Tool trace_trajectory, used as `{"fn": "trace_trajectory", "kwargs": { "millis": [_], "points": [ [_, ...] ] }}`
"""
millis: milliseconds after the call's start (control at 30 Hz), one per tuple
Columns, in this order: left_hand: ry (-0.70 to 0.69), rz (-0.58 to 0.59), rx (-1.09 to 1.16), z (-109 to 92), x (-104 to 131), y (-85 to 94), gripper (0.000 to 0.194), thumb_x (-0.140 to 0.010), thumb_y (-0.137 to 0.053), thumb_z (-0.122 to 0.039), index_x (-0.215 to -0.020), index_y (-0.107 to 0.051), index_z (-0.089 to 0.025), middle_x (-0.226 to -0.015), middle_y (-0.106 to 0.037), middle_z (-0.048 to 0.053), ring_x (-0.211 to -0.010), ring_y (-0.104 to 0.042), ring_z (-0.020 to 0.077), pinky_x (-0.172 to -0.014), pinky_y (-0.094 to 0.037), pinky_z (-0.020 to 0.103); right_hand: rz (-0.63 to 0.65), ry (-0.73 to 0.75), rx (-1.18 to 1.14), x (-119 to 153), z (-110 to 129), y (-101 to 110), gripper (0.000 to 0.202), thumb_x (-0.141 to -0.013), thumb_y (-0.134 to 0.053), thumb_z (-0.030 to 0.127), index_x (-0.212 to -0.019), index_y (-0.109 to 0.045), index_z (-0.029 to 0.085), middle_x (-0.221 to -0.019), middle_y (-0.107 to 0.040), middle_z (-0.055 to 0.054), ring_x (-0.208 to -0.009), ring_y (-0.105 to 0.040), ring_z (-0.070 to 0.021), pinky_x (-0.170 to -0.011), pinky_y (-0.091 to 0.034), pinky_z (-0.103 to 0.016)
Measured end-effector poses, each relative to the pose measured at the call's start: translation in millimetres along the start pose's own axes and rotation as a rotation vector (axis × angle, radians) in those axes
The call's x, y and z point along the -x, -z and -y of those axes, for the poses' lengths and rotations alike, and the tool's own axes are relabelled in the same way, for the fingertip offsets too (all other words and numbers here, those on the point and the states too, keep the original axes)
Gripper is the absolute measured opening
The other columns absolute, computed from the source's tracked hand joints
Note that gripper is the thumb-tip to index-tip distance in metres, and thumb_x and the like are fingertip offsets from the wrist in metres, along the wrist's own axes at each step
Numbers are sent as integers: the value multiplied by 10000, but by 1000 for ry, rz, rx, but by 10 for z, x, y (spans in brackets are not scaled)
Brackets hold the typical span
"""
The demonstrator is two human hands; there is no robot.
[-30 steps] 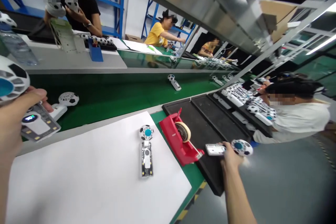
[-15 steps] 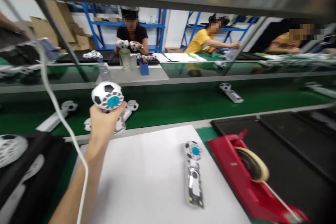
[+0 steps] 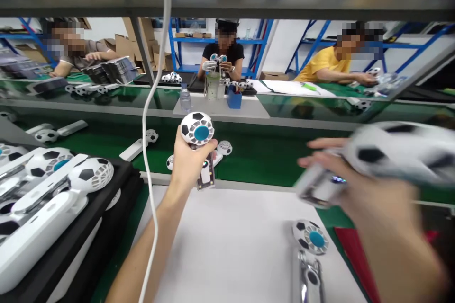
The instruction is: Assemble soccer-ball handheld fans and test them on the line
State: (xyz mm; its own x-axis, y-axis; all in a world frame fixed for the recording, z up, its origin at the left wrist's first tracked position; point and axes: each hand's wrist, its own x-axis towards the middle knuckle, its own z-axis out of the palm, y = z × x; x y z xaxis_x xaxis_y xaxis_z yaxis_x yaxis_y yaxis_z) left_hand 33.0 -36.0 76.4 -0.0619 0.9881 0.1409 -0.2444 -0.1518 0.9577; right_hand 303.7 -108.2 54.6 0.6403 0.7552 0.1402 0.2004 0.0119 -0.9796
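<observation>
My left hand is wrapped round a football-patterned fan with a blue centre, held upright above the back edge of the white sheet. Blurred by motion, my right hand grips another football-patterned fan at the right; its see-through handle with a small lit spot points down and left. Below and left of that hand, a third fan lies on the sheet, its handle towards me.
Several white fans fill a black tray at the left. A white cable hangs in front of my left forearm. More fans lie on the green belt. A red tape dispenser is partly hidden. People sit opposite.
My right hand has come into view at the right with a fan in it. The view has turned left, bringing in the left tray. My left hand still holds its fan.
</observation>
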Motion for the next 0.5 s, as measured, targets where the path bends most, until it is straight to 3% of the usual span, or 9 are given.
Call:
{"fn": "trace_trajectory", "kwargs": {
  "millis": [100,200,333,433,500],
  "points": [
    [99,78,153,-19,-4,32,421,-659,-796,-214,-969,-510,-208,-734,-644,-20,-570,-631,152,-557,-557,304,100,-150,3,-497,-102,-586,171,-747,-806,139,-858,-681,106,-829,-695,-62,-698,-673,-173,-603,-558,-273],
    [222,165,198,-88,25,48,444,-683,-801,-236,-998,-489,-212,-746,-648,-11,-580,-632,153,-547,-547,295,113,-215,125,-878,-405,-957,129,-908,-678,231,-921,-652,106,-847,-672,-20,-689,-645,-122,-633,-561,-269],
    [271,225,224,-174,82,44,447,-714,-798,-236,-1024,-476,-214,-741,-651,-10,-610,-647,159,-603,-559,315,95,-165,232,-983,-610,-1026,243,-945,-630,303,-1119,-632,133,-1117,-651,-74,-959,-653,-204,-827,-563,-392],
    [280,178,234,-167,95,20,468,-705,-805,-205,-1056,-496,-206,-805,-668,7,-737,-694,185,-736,-568,344,112,-51,241,-788,-477,-981,391,-916,-649,277,-1279,-566,157,-1396,-506,-130,-1257,-510,-295,-1035,-437,-521],
    [280,134,217,-122,85,-4,471,-694,-811,-196,-1065,-521,-202,-891,-675,27,-856,-701,205,-796,-554,341,214,22,208,-504,-308,-969,456,-884,-660,265,-1311,-548,148,-1458,-452,-153,-1339,-432,-314,-1109,-363,-514]
  ]
}}
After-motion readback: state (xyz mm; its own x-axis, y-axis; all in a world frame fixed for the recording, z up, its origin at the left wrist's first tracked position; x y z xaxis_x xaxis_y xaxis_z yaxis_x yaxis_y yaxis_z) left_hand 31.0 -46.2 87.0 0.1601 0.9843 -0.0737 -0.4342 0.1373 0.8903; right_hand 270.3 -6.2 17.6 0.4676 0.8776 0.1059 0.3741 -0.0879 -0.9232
